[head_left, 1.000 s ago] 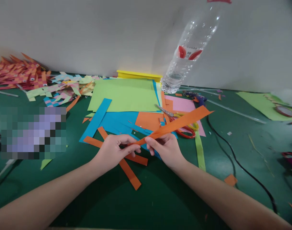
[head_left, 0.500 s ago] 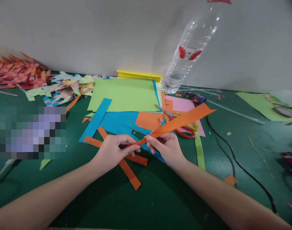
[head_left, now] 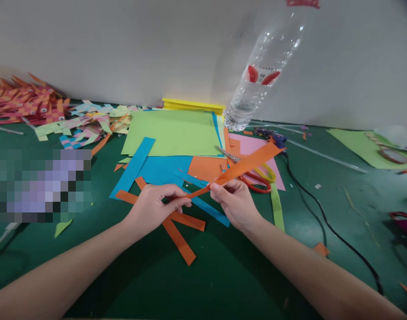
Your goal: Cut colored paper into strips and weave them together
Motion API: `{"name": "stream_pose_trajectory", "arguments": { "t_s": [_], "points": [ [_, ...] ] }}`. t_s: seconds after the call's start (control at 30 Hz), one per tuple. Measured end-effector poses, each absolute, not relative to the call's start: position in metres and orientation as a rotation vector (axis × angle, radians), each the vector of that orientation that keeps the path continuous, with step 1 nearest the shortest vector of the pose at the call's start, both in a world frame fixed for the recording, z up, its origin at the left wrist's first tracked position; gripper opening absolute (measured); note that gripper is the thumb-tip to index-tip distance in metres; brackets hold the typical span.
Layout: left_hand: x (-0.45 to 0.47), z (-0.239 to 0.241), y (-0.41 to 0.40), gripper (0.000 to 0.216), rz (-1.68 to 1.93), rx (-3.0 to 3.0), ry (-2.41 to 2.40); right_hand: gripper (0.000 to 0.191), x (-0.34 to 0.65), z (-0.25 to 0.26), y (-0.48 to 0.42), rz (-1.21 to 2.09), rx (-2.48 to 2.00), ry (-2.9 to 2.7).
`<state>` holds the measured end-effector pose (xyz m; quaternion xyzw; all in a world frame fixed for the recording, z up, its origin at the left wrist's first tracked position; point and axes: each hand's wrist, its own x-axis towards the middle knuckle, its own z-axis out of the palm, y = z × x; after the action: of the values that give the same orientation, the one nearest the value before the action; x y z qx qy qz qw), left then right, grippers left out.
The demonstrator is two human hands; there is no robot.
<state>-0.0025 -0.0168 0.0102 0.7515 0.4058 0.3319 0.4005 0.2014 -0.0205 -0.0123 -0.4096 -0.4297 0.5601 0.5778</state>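
Both my hands pinch one orange paper strip [head_left: 253,162] above the table. My left hand [head_left: 158,202] is closed on its narrow, folded-looking end. Farther along, my right hand [head_left: 235,202] grips it between thumb and fingers, and the wide end slants up to the right. Below my left hand, two more orange strips [head_left: 179,243] lie crossed on the table, partly hidden by the hand. A blue strip [head_left: 133,166] rests to their upper left. Just behind my right hand are scissors [head_left: 256,182] with red and yellow handles, partly covered by the held strip.
A stack of green paper [head_left: 171,133] lies at the back. A clear bottle [head_left: 253,75] stands by the wall. A glue gun [head_left: 273,137] trails a black cable [head_left: 326,222] down the right. Woven paper pieces [head_left: 26,102] are heaped at the left, behind a blurred-out object [head_left: 50,189].
My hands have moved slightly apart along the orange strip, baring more of its narrow part between them. The strip's wide end has shifted left.
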Motion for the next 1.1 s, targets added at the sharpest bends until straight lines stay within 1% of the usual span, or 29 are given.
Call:
{"name": "stream_pose_trajectory", "arguments": {
  "t_s": [0.27,0.57,0.83,1.1],
  "points": [
    [-0.008,0.007,-0.010,0.014,0.844,1.969,1.046,0.026,0.208,-0.003,-0.011,1.279,-0.925,-0.873],
    [-0.009,0.008,-0.007,0.015,0.836,1.937,1.060,0.020,0.210,0.000,-0.011,1.291,-0.906,-0.894],
    [-0.014,0.006,-0.004,0.016,0.791,1.958,1.080,0.037,0.218,0.001,-0.004,1.261,-0.892,-0.824],
    [-0.018,0.008,0.000,0.018,0.759,2.024,1.081,0.039,0.220,0.001,-0.002,1.244,-0.871,-0.768]
  ]
}}
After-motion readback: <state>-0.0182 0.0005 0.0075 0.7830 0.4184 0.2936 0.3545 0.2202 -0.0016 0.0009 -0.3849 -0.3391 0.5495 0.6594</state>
